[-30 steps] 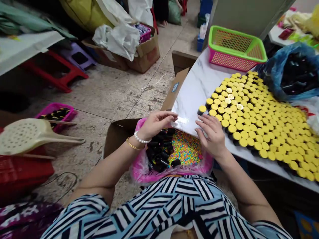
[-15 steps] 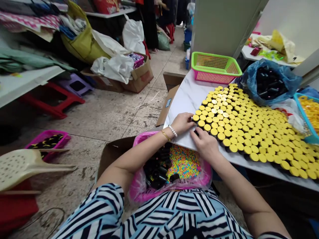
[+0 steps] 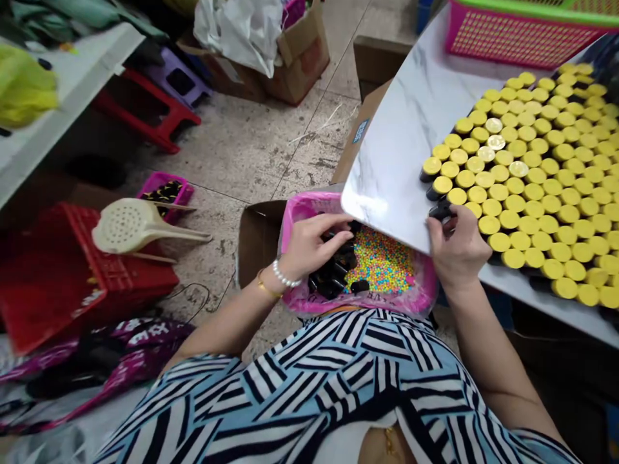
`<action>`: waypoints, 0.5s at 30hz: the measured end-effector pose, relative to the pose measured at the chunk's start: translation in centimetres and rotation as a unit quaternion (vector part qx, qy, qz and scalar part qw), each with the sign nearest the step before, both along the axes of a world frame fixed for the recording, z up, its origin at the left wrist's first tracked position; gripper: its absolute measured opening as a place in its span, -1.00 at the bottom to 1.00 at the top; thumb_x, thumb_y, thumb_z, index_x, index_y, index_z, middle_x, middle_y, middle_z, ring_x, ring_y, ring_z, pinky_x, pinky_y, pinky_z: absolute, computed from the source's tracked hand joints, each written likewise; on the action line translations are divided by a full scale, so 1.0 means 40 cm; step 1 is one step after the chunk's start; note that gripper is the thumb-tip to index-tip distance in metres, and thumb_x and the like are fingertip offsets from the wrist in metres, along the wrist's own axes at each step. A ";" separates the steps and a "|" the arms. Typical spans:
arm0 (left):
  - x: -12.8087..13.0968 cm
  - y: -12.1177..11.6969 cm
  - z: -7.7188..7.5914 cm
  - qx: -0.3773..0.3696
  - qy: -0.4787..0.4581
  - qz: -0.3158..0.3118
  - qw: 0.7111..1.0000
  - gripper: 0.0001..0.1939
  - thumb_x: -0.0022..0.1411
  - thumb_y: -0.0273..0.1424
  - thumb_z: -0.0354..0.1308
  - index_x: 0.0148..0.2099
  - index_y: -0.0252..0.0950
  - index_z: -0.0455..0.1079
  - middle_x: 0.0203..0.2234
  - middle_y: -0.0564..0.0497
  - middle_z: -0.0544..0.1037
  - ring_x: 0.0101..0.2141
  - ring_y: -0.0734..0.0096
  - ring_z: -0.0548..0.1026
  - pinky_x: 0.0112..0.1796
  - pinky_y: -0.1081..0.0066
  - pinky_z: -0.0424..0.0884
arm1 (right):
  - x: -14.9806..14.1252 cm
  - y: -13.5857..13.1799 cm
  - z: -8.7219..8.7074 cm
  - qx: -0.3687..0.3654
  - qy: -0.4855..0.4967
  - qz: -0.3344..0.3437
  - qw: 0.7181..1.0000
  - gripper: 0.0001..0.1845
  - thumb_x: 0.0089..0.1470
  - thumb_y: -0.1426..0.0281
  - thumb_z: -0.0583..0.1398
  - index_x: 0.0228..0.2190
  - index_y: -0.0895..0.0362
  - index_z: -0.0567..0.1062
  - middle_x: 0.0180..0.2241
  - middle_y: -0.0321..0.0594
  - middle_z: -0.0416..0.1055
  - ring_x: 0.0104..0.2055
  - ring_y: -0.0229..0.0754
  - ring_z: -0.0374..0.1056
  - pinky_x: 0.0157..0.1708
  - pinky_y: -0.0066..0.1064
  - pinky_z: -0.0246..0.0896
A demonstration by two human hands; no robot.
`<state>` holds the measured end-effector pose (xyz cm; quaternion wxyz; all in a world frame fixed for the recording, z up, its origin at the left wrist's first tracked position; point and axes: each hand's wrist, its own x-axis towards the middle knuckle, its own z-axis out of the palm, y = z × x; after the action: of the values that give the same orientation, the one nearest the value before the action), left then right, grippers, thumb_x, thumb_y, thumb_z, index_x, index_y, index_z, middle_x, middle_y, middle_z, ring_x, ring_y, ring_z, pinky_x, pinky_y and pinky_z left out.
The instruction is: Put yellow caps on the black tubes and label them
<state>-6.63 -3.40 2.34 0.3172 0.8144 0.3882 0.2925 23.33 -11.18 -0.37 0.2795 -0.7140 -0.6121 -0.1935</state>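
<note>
At the upper left, a white shelf [image 3: 62, 71] carries a yellow-green bag [image 3: 24, 87]. Beyond it on the floor stand a red plastic stool [image 3: 159, 116] and a purple stool [image 3: 181, 80]. Below them, a magenta tray [image 3: 164, 193] holds black and yellow pieces, and a white perforated plastic scoop [image 3: 130, 225] rests on the edge of a red plastic crate [image 3: 72, 277]. A patterned cloth [image 3: 97, 354] lies at the lower left.

At lower centre, a pink plastic bag [image 3: 302, 209] lines a cardboard box [image 3: 258, 241] and sits in the person's lap, over a striped top [image 3: 309, 380]. The left hand [image 3: 312, 248], with a pearl bracelet [image 3: 285, 274] and a gold bangle [image 3: 268, 290] at the wrist, is curled down over a heap of black bottles [image 3: 333, 274] in the bag, its fingers closed around them. Multicoloured beads [image 3: 382, 261] fill the bag beside the heap.

The right hand [image 3: 457, 248] is partly closed at the edge of the marble-patterned worktop [image 3: 391, 148], pinching one black bottle [image 3: 439, 211]. Just beside it, rows of upright yellow-capped bottles [image 3: 532, 193] cover the worktop, below a pink-and-green plastic basket [image 3: 522, 35] at the upper right.
</note>
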 end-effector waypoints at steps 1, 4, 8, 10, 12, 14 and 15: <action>-0.028 -0.031 -0.019 0.010 0.021 0.012 1.000 -0.65 0.36 -0.23 0.21 0.10 -0.29 0.50 -0.18 -0.10 0.65 -0.21 0.32 0.58 -0.11 0.30 0.47 | 0.002 0.000 -0.005 -0.001 0.002 0.002 1.000 -0.47 0.29 0.20 0.22 0.17 0.23 0.34 -0.37 -0.14 0.54 -0.37 -0.18 0.42 -0.39 -0.37 0.16; -0.062 -0.104 -0.076 0.055 0.130 -0.011 0.990 -0.66 0.37 -0.26 0.19 0.13 -0.27 0.47 -0.16 -0.14 0.62 -0.14 0.19 0.53 -0.04 0.17 0.42 | -0.004 -0.022 -0.020 0.035 -0.001 0.042 0.999 -0.46 0.29 0.26 0.22 0.21 0.21 0.33 -0.41 -0.20 0.53 -0.44 -0.25 0.38 -0.39 -0.40 0.18; -0.028 -0.137 -0.118 0.087 0.293 -0.087 0.948 -0.60 0.39 -0.31 0.14 0.23 -0.23 0.40 -0.12 -0.19 0.53 -0.12 0.09 0.44 -0.09 0.13 0.37 | -0.070 -0.092 -0.037 -0.010 0.026 0.194 0.981 -0.73 0.29 0.36 0.20 -0.01 0.15 0.51 -0.42 -0.23 0.53 -0.43 -0.26 0.39 -0.33 -0.41 0.25; -0.004 -0.132 -0.125 0.089 0.336 -0.109 0.931 -0.62 0.39 -0.31 0.12 0.21 -0.21 0.41 -0.11 -0.19 0.47 -0.14 0.10 0.44 -0.09 0.13 0.37 | -0.120 -0.120 -0.048 -0.130 0.049 0.276 0.951 -0.78 0.32 0.38 0.16 -0.06 0.14 0.54 -0.36 -0.20 0.55 -0.34 -0.24 0.44 -0.27 -0.42 0.29; 0.015 -0.123 -0.130 0.087 0.359 -0.120 0.922 -0.67 0.40 -0.34 0.08 0.16 -0.23 0.43 -0.10 -0.19 0.43 -0.16 0.12 0.45 -0.05 0.11 0.37 | -0.164 -0.133 -0.061 -0.245 0.056 0.312 0.916 -0.77 0.35 0.35 0.13 -0.09 0.14 0.55 -0.30 -0.15 0.56 -0.25 -0.21 0.47 -0.20 -0.43 0.31; 0.030 -0.116 -0.136 0.081 0.370 -0.128 0.917 -0.72 0.40 -0.39 0.05 0.09 -0.27 0.44 -0.08 -0.19 0.40 -0.15 0.11 0.46 -0.01 0.07 0.37 | -0.194 -0.132 -0.076 -0.332 0.057 0.304 0.891 -0.78 0.34 0.32 0.14 -0.11 0.15 0.54 -0.25 -0.11 0.54 -0.17 -0.17 0.47 -0.16 -0.40 0.32; 0.035 -0.115 -0.139 0.077 0.373 -0.132 0.915 -0.74 0.39 -0.42 0.03 0.05 -0.29 0.44 -0.06 -0.20 0.40 -0.14 0.10 0.46 0.00 0.06 0.37 | -0.202 -0.130 -0.085 -0.367 0.062 0.293 0.881 -0.78 0.33 0.31 0.16 -0.12 0.15 0.53 -0.23 -0.09 0.54 -0.14 -0.14 0.47 -0.14 -0.38 0.33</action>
<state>-5.25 -7.99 -3.24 0.1217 0.9299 0.3439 -0.0477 15.23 -16.36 -3.77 0.0787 -0.5645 -0.8018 0.1800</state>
